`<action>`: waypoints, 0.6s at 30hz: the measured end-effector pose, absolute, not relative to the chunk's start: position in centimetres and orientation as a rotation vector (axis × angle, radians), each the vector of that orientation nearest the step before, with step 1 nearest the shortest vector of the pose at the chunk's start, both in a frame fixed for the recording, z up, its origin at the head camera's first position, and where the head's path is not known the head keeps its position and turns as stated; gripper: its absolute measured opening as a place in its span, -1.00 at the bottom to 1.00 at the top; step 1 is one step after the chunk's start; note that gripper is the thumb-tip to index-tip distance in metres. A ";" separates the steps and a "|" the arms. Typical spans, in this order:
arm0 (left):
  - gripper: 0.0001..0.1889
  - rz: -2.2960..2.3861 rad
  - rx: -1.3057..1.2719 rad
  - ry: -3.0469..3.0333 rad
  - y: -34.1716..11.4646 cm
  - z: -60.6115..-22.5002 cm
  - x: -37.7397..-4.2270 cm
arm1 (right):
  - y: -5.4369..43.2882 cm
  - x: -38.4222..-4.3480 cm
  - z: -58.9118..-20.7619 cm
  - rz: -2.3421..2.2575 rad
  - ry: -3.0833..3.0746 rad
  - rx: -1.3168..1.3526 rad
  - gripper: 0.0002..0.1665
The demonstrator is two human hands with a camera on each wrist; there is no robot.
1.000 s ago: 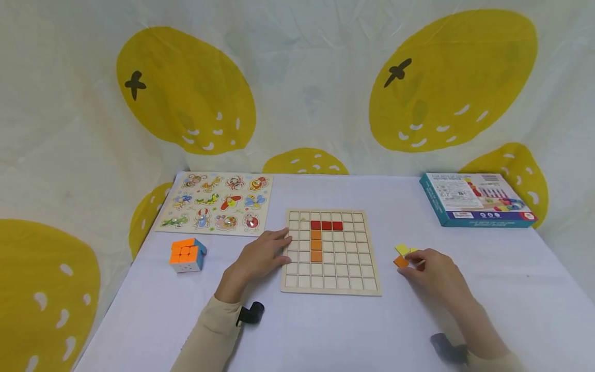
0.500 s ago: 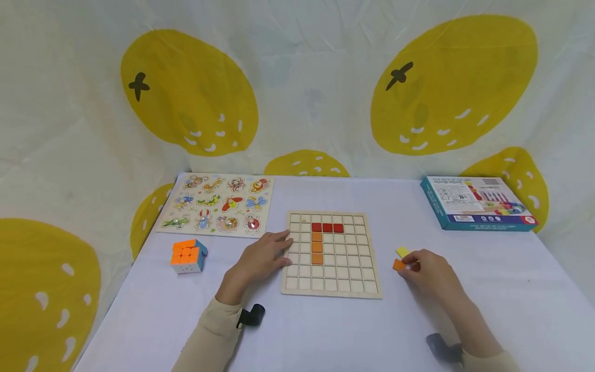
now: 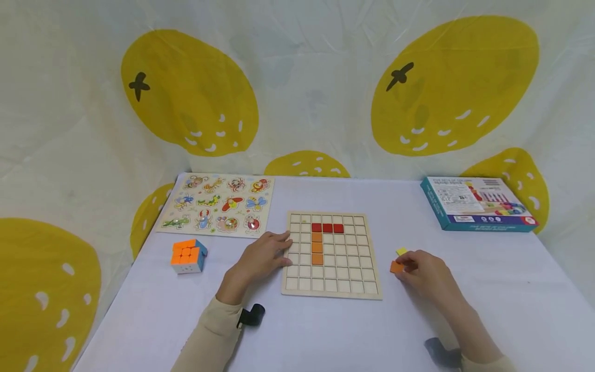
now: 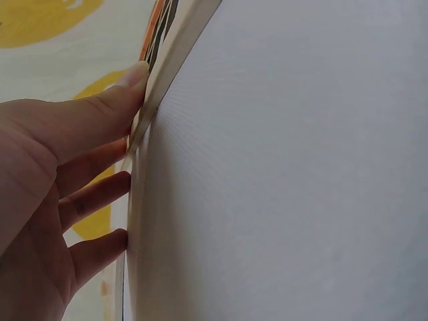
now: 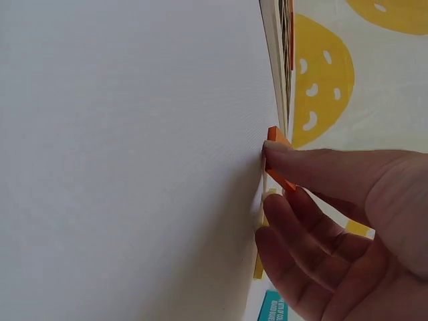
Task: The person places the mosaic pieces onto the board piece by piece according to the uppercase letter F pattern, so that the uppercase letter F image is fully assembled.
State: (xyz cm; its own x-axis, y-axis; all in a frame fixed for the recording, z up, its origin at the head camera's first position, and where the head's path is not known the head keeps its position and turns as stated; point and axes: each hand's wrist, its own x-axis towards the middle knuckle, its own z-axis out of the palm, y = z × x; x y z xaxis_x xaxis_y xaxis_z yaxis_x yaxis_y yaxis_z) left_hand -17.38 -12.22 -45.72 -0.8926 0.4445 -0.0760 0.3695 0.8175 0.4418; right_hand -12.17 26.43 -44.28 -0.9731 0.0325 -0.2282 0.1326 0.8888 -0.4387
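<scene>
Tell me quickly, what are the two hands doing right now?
Left hand: open, fingers touching the left edge of the wooden grid board.
Right hand: pinching an orange square tile.

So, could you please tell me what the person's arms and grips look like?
The left grip and right grip are bare, without gloves. The left sleeve and the partly visible right sleeve are both beige. The left wrist camera and right wrist camera are dark and rounded.
</scene>
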 end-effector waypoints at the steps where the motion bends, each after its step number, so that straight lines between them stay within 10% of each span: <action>1: -0.38 0.640 0.634 2.826 -12.2 -45.7 -17.4 | 26.3 -12.1 -44.3 -0.691 2.849 0.117 -0.59; 18: -0.37 0.604 0.602 2.821 -12.2 -45.8 -17.3 | 25.7 -11.5 -44.5 -0.835 2.897 -0.012 -0.76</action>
State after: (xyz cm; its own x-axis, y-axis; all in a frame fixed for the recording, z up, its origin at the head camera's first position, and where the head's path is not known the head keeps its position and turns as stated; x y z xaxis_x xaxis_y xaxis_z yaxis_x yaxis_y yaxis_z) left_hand -17.31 -12.18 -45.78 -0.8986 0.4268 -0.1021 0.3477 0.8343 0.4279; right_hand -11.54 25.69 -44.46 -0.9919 -0.0430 -0.1193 0.0272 0.8470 -0.5309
